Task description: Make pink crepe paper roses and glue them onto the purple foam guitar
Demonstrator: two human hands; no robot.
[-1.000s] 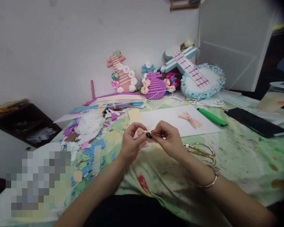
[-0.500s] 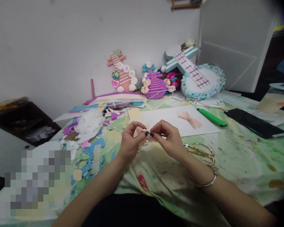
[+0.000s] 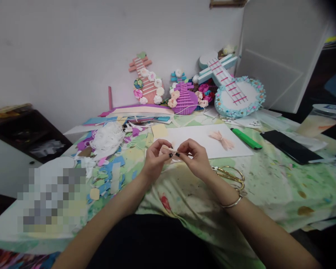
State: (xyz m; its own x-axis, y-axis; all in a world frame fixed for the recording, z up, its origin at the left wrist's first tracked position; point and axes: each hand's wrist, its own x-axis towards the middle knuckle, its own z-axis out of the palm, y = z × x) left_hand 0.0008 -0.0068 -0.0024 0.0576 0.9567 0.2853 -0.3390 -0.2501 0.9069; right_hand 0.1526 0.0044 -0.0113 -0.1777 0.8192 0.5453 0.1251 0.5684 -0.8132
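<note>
Both thumbs and fingertips come together on a small piece of peach crepe paper (image 3: 166, 150), pinched at its middle. My left hand (image 3: 154, 158) is closed on its left part, and my right hand (image 3: 194, 158) is closed on the right part; fingers cover much of it. A second peach paper bunch (image 3: 221, 139), tied at its waist and fanned at both ends, lies on a white board (image 3: 208, 130) behind my right hand. Gold-handled scissors (image 3: 231, 177) rest on the cloth beside my right wrist, their blades partly hidden by it.
Decorated paper lutes, a purple one (image 3: 184, 98) and a light blue one (image 3: 238, 95) among them, lean at the wall. White string (image 3: 108, 138) and blue paper scraps (image 3: 106, 177) lie to the left. A green cutter (image 3: 246, 138), a black phone (image 3: 291, 146) and a tub (image 3: 322, 119) sit right.
The camera view has shifted slightly. My hands stay together over the cloth, fingertips still pinching the peach paper, with a small change in finger position.
</note>
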